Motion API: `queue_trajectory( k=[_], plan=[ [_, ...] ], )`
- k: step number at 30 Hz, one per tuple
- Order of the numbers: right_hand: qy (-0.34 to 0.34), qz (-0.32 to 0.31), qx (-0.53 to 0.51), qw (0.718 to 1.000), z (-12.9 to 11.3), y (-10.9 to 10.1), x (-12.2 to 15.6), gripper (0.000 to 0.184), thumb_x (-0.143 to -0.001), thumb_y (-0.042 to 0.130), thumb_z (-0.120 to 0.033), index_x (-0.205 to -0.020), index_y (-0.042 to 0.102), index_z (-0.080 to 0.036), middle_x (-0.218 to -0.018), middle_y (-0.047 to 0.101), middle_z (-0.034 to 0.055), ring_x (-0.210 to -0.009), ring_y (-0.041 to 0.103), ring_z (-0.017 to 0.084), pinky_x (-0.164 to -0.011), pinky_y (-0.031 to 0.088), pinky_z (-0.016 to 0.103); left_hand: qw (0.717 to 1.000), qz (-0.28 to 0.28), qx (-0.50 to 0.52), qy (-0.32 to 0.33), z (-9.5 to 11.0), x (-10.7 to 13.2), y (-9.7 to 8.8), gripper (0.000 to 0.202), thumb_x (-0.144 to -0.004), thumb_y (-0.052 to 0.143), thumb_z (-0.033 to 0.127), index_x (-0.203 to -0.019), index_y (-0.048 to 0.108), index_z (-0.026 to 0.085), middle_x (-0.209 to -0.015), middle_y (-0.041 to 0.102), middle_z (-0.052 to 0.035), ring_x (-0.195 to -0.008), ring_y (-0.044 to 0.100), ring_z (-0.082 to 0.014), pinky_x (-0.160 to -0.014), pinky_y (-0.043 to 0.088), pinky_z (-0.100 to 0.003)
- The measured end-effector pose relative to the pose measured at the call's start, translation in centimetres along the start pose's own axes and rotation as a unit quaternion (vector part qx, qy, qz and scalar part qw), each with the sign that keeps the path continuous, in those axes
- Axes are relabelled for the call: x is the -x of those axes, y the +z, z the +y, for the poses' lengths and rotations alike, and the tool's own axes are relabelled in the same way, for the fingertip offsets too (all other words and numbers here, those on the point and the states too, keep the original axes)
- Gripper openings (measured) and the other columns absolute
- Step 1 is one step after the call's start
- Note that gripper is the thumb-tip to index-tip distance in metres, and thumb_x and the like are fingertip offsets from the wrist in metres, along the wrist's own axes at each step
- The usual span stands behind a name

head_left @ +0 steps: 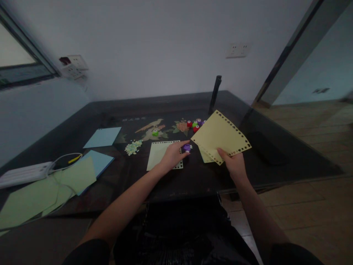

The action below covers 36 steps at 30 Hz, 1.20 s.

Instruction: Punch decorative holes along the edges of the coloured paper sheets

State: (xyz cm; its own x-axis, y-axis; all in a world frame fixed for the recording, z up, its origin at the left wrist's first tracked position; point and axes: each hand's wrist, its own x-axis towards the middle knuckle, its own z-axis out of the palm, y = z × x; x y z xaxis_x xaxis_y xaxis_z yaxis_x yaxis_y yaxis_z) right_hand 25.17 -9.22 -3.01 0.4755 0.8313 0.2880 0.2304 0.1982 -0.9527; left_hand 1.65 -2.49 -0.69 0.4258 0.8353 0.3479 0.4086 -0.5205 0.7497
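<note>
My right hand [234, 163] pinches a pale yellow sheet of paper [217, 134] by its lower edge. Small dark-looking shapes are punched along the sheet's borders. Part of another yellow sheet [205, 155] shows beneath it. My left hand [174, 154] has thumb and forefinger on either side of a small purple craft punch [186, 148]. That hand rests over the right part of a pale sheet [156, 154] with a punched border, lying on the dark table. Left of this sheet is a pile of tiny paper cut-outs [133, 147].
A green punch [154, 133] stands behind the sheet. Several red, green and purple punches [196, 127] cluster farther right. Blue paper [102, 137], green paper [30, 195] and a white power strip [26, 174] with a cable lie left. A black upright object [215, 94] stands at the back.
</note>
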Motion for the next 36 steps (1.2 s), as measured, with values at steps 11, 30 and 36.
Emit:
queue_trajectory(
  k=[11, 30, 36],
  plan=[
    [0.002, 0.036, -0.004, 0.999, 0.2, -0.2, -0.1, 0.045, -0.068, 0.071, -0.038, -0.102, 0.067, -0.009, -0.104, 0.07, 0.016, -0.105, 0.062, 0.03, -0.097, 0.044, 0.048, 1.0, 0.001, 0.005, 0.009, 0.1, -0.2, -0.4, 0.036, -0.074, 0.068, 0.02, -0.109, 0.064, 0.02, -0.106, 0.06, -0.0074, -0.097, 0.057, -0.0187, -0.086, 0.049, -0.035],
    [0.021, 0.123, -0.025, 0.992, 1.3, -5.1, -2.4, 0.042, -0.058, 0.077, -0.036, -0.091, 0.069, -0.011, -0.095, 0.072, 0.0139, -0.09, 0.067, 0.03, -0.086, 0.05, 0.049, 0.961, 0.006, 0.237, -0.145, -2.0, -5.2, 0.1, 0.031, -0.081, 0.06, 0.032, -0.106, 0.061, 0.015, -0.1, 0.066, -0.0097, -0.07, 0.064, -0.0121, -0.064, 0.052, -0.025],
    [0.012, 0.12, -0.035, 0.992, 1.4, -5.1, -2.3, 0.045, -0.058, 0.078, -0.036, -0.095, 0.069, -0.011, -0.094, 0.072, 0.0134, -0.09, 0.067, 0.03, -0.086, 0.051, 0.049, 0.976, 0.023, 0.117, -0.184, -3.1, -10.2, 2.1, 0.026, -0.083, 0.055, 0.029, -0.101, 0.064, 0.013, -0.091, 0.068, -0.0083, -0.061, 0.06, -0.0105, -0.052, 0.045, -0.02]
  ],
)
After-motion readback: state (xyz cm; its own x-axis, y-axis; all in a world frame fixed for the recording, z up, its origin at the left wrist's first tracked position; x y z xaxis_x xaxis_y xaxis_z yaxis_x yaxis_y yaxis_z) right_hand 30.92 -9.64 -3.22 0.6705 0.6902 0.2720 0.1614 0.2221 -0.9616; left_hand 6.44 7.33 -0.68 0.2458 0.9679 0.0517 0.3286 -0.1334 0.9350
